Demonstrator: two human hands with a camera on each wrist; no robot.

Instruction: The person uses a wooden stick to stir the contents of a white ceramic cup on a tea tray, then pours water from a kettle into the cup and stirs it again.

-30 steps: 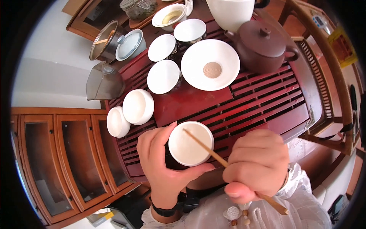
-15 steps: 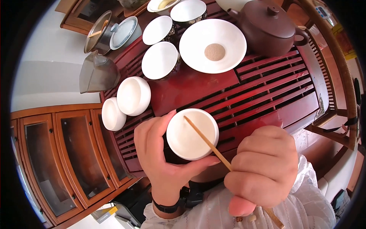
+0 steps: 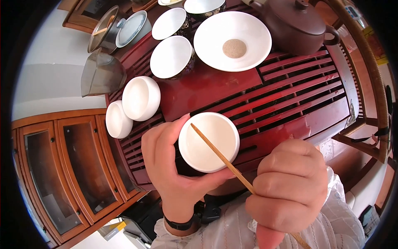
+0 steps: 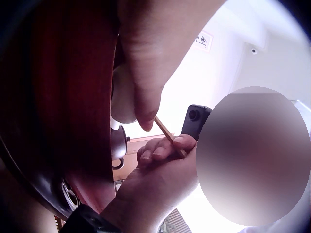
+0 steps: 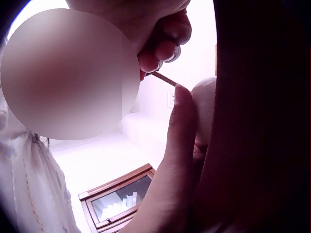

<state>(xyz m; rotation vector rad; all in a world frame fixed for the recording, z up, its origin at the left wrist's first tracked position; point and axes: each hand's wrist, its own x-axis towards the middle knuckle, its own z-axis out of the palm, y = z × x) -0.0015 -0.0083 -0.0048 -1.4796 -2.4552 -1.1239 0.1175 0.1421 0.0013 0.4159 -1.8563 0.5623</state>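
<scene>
A white cup stands at the near edge of the red slatted tray, its mouth up. The left hand curves round it, fingers on the far left side and thumb along the near rim. A thin wooden stick slants across the cup, its tip over the inside; whether it touches the wall cannot be told. The right hand grips the stick in a fist, with the other end coming out below. In the left wrist view the right hand is curled round the stick.
Two small white cups stand at the left, near a glass pitcher. Farther back are patterned cups, a wide white bowl and a brown teapot. A lidded bowl is at the back left.
The head view has shifted, so the tray and its cups sit higher in it. Both hands keep their grips; the stick's tip has moved toward the cup's left rim.
</scene>
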